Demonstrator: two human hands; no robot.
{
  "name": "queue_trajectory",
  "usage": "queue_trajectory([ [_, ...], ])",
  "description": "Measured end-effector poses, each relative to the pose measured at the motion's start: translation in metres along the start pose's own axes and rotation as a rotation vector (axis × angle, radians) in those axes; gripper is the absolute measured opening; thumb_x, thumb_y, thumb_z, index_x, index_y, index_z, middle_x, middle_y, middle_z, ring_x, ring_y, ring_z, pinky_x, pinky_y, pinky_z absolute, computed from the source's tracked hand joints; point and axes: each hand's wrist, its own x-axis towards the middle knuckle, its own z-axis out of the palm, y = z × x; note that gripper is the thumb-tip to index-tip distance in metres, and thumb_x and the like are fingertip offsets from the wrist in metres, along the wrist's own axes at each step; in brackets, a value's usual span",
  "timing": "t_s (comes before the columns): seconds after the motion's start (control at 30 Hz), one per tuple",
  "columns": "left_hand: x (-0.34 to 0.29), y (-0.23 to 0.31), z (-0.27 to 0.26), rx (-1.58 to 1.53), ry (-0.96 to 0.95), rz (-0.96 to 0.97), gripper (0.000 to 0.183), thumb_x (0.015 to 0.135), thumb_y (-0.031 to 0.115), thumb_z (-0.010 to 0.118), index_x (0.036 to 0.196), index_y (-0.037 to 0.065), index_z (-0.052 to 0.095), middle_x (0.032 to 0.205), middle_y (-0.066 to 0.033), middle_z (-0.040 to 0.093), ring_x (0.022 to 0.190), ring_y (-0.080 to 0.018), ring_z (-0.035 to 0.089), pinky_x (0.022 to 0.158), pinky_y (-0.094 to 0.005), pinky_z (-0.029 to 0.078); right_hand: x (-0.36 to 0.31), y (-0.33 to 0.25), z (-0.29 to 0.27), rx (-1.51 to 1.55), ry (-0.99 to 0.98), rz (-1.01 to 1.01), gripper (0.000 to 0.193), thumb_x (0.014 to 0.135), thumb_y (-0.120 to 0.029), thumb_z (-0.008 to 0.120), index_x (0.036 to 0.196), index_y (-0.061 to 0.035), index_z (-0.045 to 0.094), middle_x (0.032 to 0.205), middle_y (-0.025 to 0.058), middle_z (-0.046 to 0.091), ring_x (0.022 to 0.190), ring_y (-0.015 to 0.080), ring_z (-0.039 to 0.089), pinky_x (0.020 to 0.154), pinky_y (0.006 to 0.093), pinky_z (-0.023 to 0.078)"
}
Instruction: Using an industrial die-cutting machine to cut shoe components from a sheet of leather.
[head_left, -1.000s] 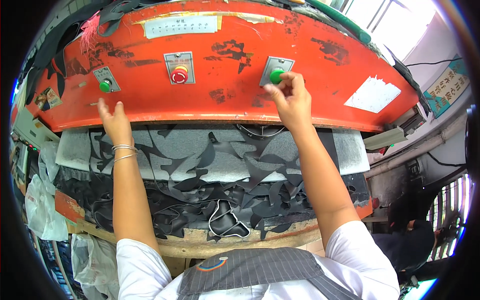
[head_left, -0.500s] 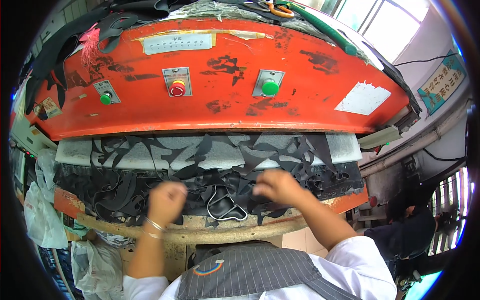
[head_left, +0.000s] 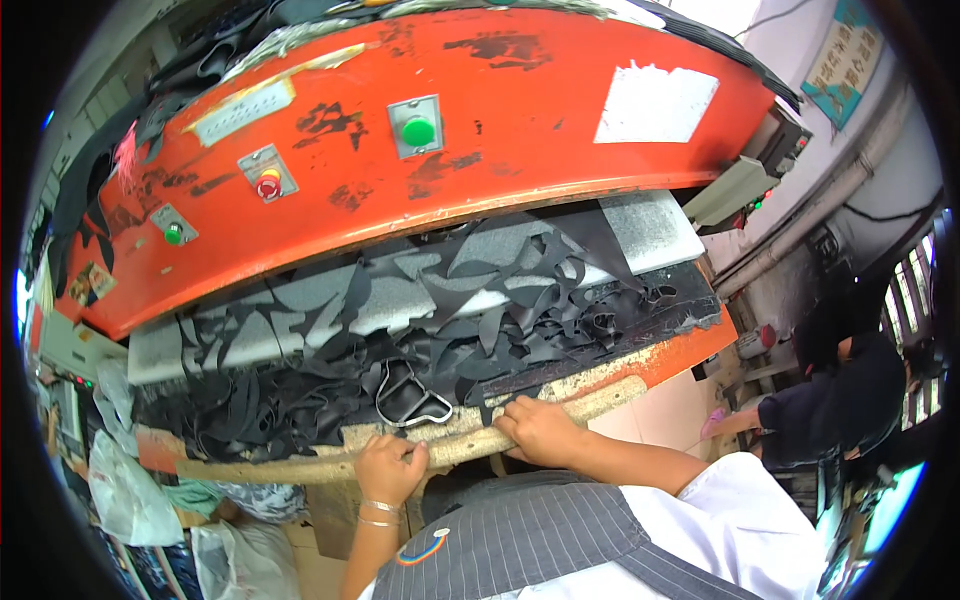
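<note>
My left hand (head_left: 392,466) is at the worn, pale front rail (head_left: 465,445), its fingers curled and thumb bent in. To its right, my right hand (head_left: 540,431) sits on the same rail with fingers folded down; a dark patch shows beneath it. What either hand holds, if anything, is hidden. Just beyond them lies a metal-edged cutting die (head_left: 412,397) with inner struts, partly over the bench's bare edge. Neither hand touches it. Tangled black sheet offcuts (head_left: 270,405) surround its far side, and cut-out black sheet (head_left: 460,265) lies over the light grey pad (head_left: 655,232).
A red press (head_left: 330,180) spans the back, with green buttons (head_left: 419,131) and a red stop button (head_left: 268,186). Plastic bags (head_left: 130,490) stand at the left. Another person (head_left: 840,395) is at the far right.
Both hands have come down and closer together, from above the offcuts to the front rail. The view has swung right and tilted. The die's inside looked black before; pale surface now shows within it.
</note>
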Motion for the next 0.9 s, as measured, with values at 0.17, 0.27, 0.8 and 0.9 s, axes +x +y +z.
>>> queue_trajectory([
  [0.17,0.017,-0.001,-0.013,-0.013,-0.215,-0.043,0.019,0.072,0.028,0.074,0.067,0.01,0.072,0.066,-0.0079,0.064,0.064,-0.0299,0.061,0.059,-0.0374,0.048,0.031,0.047,-0.041,0.231,-0.275,-0.131,0.038,0.072,-0.032,0.076,0.096,-0.0053,0.064,0.094,0.0129,0.064,0.092,0.0337,0.063,0.079,0.0425,0.052],
  [0.27,0.042,0.003,-0.029,-0.102,-0.478,-0.205,0.02,0.077,0.026,0.073,0.075,0.006,0.073,0.067,-0.0087,0.065,0.061,-0.026,0.061,0.058,-0.0333,0.047,0.099,0.089,-0.074,0.251,-0.1,-0.062,0.034,0.076,-0.032,0.072,0.096,-0.0061,0.065,0.097,0.0134,0.065,0.092,0.0352,0.062,0.08,0.0452,0.05],
  [0.8,0.165,0.066,0.029,-1.178,-0.004,-0.468,0.044,0.101,0.033,0.048,0.123,-0.005,0.053,0.112,-0.0117,0.063,0.095,-0.017,0.06,0.083,-0.0297,0.047,0.269,0.173,-0.076,-0.098,0.536,-0.247,0.016,0.074,-0.023,0.063,0.079,-0.008,0.068,0.085,0.0055,0.063,0.092,0.023,0.052,0.08,0.0371,0.038],
  [0.9,0.176,0.079,0.034,-1.267,0.223,-0.597,0.056,0.102,0.046,0.039,0.127,-0.002,0.05,0.119,-0.0088,0.059,0.104,-0.0176,0.055,0.09,-0.0329,0.042,0.215,0.129,-0.098,0.079,0.688,-0.462,0.017,0.071,-0.024,0.067,0.074,-0.008,0.063,0.08,0.006,0.06,0.087,0.0239,0.052,0.077,0.038,0.039],
])
